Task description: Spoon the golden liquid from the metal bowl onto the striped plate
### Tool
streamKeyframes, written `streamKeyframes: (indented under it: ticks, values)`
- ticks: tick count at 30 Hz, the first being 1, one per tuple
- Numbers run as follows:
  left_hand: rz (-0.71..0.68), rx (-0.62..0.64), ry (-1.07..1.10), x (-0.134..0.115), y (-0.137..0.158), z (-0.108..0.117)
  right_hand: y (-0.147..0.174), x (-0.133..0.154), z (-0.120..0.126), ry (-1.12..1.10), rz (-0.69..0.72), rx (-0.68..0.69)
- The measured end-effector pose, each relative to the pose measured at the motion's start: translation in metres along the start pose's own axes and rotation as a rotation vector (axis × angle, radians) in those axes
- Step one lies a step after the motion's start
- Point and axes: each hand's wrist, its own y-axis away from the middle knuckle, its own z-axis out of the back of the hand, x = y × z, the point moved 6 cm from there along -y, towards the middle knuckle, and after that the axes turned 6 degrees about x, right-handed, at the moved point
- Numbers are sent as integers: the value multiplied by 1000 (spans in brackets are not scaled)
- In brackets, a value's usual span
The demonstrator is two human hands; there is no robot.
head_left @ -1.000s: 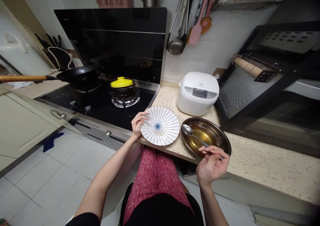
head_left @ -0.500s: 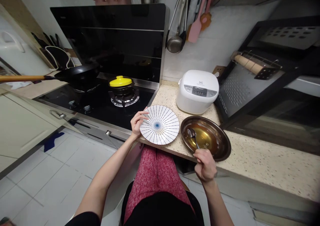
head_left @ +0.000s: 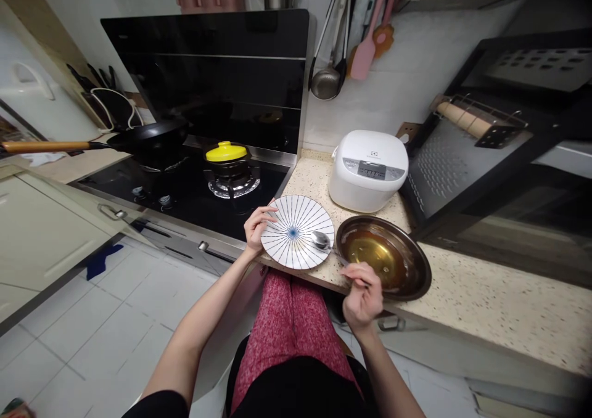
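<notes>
My left hand (head_left: 258, 227) grips the left rim of a white plate (head_left: 296, 248) with dark radiating lines and a blue centre. The plate lies at the counter's front edge. In my right hand (head_left: 364, 295) is the handle of a metal spoon (head_left: 320, 240), whose bowl hangs over the right part of the plate. Whether the spoon touches the plate I cannot tell. Just right of the plate stands a brown metal bowl (head_left: 419, 270) holding a yellowish, clear liquid (head_left: 374, 251).
Behind the bowl stands a white rice cooker (head_left: 369, 171). The black gas stove (head_left: 194, 190) on the left carries a small pot with a yellow lid (head_left: 226, 153) and a wok (head_left: 148, 139) with a wooden handle. Ladles (head_left: 325, 84) and a pink spatula (head_left: 363, 58) hang on the wall.
My right hand has moved left, carrying the spoon out of the brown bowl and over the plate. My left hand stays on the plate's rim.
</notes>
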Motion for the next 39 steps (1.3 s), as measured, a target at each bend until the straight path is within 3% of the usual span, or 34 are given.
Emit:
streamKeyframes:
  ticks: [5,13,18,21,24,33,39]
  values:
    - [-31,-8,-16,-4,1,0,-3,-10,-28,16,-50,163]
    - [-41,-31,-45,-10,3,0,-1,-18,-28,7,-72,212]
    - [-62,-11,-15,-12,3,-1,14,-26,-27,-109,-260,133]
    - [-84,-6,-6,-14,3,-2,29,-32,-34,-195,-445,30]
    - [-101,-2,-9,-15,3,-2,39,-35,-43,-301,-533,-47]
    - [-20,-2,-5,-8,1,-1,40,-37,-48,-442,-560,-105]
    - [-11,-1,0,-7,0,-1,24,-23,-31,-385,-480,-177]
